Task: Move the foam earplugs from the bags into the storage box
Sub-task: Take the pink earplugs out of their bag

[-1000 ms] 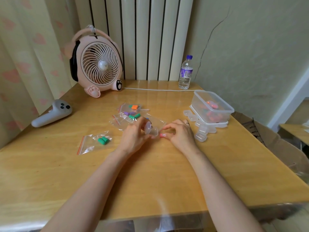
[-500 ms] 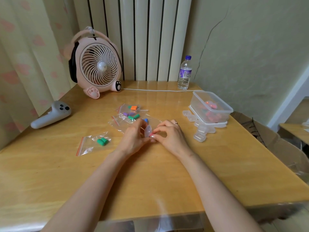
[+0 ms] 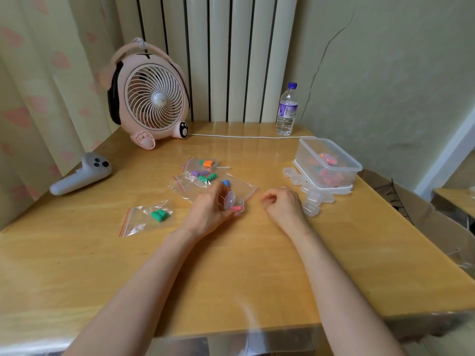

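My left hand (image 3: 209, 209) holds a small clear hinged case (image 3: 232, 202) on the table, its lid up, with a pink earplug (image 3: 237, 208) lying inside. My right hand (image 3: 282, 202) hovers just right of it, fingers curled, holding nothing. Several zip bags lie behind my hands: one with orange and green plugs (image 3: 205, 163), one with purple and green plugs (image 3: 203, 176), one with a blue plug (image 3: 226, 183). A separate bag with green plugs (image 3: 158, 215) lies to the left. The clear storage box (image 3: 327, 163) stands at the right with coloured pieces inside.
Several small empty clear cases (image 3: 311, 201) lie in front of the box, which sits on its lid. A pink fan (image 3: 151, 98) and water bottle (image 3: 286, 109) stand at the back, joined by a white cable. A grey controller (image 3: 82, 173) lies at the left.
My right hand has let go of the small case and pulled away to the right. The pink earplug now lies in the case held by my left hand.
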`<act>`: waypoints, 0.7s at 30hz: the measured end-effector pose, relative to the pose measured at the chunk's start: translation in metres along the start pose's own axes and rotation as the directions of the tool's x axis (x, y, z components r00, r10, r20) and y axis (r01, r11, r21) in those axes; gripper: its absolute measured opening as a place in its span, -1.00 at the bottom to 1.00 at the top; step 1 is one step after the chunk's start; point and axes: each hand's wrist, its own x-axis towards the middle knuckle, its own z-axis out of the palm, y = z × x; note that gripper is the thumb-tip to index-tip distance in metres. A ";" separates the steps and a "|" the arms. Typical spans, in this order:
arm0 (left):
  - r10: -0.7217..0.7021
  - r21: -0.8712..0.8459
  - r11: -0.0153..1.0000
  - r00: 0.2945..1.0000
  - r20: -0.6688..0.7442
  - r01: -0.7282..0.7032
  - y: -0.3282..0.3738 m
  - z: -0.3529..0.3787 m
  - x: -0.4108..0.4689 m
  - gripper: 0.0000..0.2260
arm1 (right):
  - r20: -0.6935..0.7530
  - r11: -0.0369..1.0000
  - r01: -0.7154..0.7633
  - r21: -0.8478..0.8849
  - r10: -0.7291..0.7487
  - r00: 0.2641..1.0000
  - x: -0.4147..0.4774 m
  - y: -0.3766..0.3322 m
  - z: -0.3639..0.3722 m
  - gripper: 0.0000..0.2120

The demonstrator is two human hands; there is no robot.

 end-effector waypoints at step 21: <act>0.182 -0.029 0.983 0.982 -0.059 -0.184 0.001 0.004 0.001 -0.67 | 0.081 0.793 -0.024 0.609 -0.032 0.996 -0.007 -0.020 0.008 -0.95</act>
